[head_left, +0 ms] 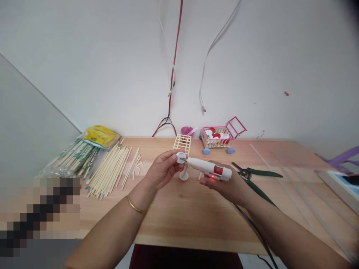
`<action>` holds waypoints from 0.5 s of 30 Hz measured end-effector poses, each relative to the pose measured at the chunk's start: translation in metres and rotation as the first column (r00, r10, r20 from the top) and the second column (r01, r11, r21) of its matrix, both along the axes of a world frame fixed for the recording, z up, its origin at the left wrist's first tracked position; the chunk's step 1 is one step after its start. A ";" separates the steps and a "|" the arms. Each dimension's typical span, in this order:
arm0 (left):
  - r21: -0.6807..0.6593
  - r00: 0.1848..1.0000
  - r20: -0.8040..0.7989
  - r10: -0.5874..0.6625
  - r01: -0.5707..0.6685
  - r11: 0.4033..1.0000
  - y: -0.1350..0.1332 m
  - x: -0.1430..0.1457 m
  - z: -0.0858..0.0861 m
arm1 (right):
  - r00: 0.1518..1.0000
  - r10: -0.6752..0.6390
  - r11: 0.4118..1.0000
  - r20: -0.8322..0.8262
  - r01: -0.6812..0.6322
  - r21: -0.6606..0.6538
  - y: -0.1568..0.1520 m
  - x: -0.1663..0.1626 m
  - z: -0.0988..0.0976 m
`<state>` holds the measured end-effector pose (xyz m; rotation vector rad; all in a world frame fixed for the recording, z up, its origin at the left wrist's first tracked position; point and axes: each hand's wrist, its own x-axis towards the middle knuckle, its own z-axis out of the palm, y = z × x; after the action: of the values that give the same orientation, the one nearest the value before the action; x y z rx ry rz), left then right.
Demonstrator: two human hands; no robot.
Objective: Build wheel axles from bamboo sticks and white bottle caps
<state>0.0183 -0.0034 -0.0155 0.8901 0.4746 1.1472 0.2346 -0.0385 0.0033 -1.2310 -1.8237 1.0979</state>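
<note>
Pinched in the fingers of my left hand [165,168] is a white bottle cap [181,157], its hollow side facing right. My right hand [221,183] is closed around a white hot glue pen [206,167] with a red window and a glowing red light. The pen's metal tip reaches into the cap; whether glue is coming out is too small to see. Just behind my left hand lies a small lattice frame of pale sticks [182,144]. Another white cap [183,176] is below my left fingers, close to a short stick.
A small stick cart [217,138] with blue wheels holds red and white caps. Green-handled pruning shears [252,173] lie right of my hands. Loose wooden sticks [109,172] and a yellow packet [101,136] are left. A black cord [256,231] hangs under my right forearm.
</note>
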 end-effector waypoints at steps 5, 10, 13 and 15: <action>-0.019 0.999 0.054 0.003 -0.002 1.000 0.003 -0.001 0.000 | 1.000 -0.030 0.996 -0.009 0.031 0.079 0.000 0.000 0.002; -0.019 0.996 0.086 -0.013 0.015 1.000 0.007 -0.004 -0.002 | 0.987 -0.161 0.974 0.010 0.157 0.162 0.005 0.012 0.006; -0.004 0.996 0.090 -0.018 0.018 1.000 0.008 -0.006 -0.003 | 0.898 -0.311 0.939 0.311 0.240 0.246 0.014 0.026 0.006; -0.006 0.996 0.086 -0.010 0.010 1.000 0.010 -0.007 -0.003 | 0.815 -0.314 0.946 0.488 0.222 0.237 0.021 0.035 -0.001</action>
<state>0.0109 0.0061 -0.0186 0.8333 0.4031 1.1690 0.2694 -0.0178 0.0025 -1.7379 -1.9893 0.4553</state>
